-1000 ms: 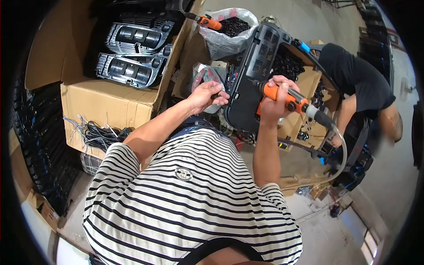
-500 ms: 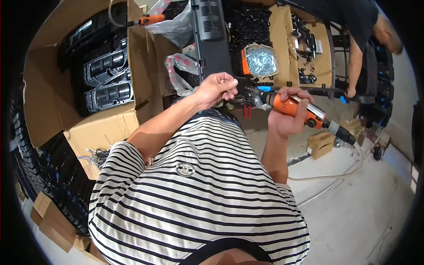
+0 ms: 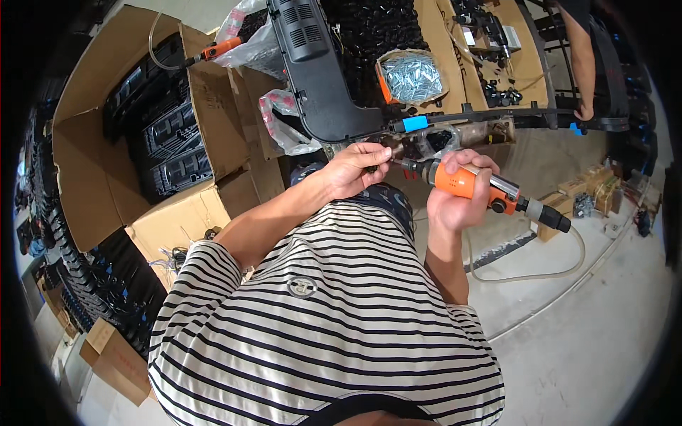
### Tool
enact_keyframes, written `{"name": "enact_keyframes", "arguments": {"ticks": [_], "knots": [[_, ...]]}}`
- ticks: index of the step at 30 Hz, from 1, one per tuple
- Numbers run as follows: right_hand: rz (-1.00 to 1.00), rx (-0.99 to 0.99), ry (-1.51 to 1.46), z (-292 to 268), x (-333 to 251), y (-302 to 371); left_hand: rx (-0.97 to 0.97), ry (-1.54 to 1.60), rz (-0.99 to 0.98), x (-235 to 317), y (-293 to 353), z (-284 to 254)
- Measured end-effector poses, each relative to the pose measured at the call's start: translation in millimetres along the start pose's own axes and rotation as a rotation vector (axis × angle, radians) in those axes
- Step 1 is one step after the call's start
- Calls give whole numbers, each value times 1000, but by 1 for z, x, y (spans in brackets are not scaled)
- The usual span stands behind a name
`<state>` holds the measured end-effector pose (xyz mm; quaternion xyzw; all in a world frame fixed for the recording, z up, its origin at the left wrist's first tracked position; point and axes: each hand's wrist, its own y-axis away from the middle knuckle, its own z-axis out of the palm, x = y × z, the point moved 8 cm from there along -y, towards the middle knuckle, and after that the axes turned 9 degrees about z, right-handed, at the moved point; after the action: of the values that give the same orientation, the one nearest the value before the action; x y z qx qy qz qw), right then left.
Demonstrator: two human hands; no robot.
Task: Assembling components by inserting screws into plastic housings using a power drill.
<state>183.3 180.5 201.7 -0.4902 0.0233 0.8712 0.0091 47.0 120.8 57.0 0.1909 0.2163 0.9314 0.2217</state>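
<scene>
My right hand [image 3: 457, 195] is wrapped round an orange power screwdriver [image 3: 455, 182] with a hose at its rear end. The tool lies nearly level in front of my body, its bit pointing left. At the bit's tip my left hand [image 3: 357, 169] is closed in a pinch. Something small and dark shows between its fingers, too small to name. Just beyond my hands lies a long black plastic panel [image 3: 323, 96] with vent slots, a blue piece [image 3: 415, 123] beside its lower end. An open box of silvery screws [image 3: 412, 79] sits to the panel's right.
A large carton [image 3: 213, 117] with black plastic parts stands at left. Another orange tool [image 3: 222, 48] lies by plastic bags [image 3: 259, 50]. Small black parts [image 3: 497, 92] fill a carton far right. Another person's arm [image 3: 584, 67] reaches in there. The hose [image 3: 561, 273] loops over the floor.
My left hand has come to the bit's tip, and the screwdriver has tilted to nearly level. The whole view has shifted, so more of the black panel's lower end shows.
</scene>
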Motion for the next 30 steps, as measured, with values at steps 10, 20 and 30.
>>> {"name": "enact_keyframes", "arguments": {"ticks": [10, 20, 30], "knots": [[39, 22, -61, -12, 25, -10, 101, -100, 29, -1, 7, -8], [-65, 112, 131, -18, 50, -44, 534, -859, 36, 61, 29, -147], [-119, 101, 240, -10, 63, -50, 608, -1207, 218, 94, 22, -155]]}}
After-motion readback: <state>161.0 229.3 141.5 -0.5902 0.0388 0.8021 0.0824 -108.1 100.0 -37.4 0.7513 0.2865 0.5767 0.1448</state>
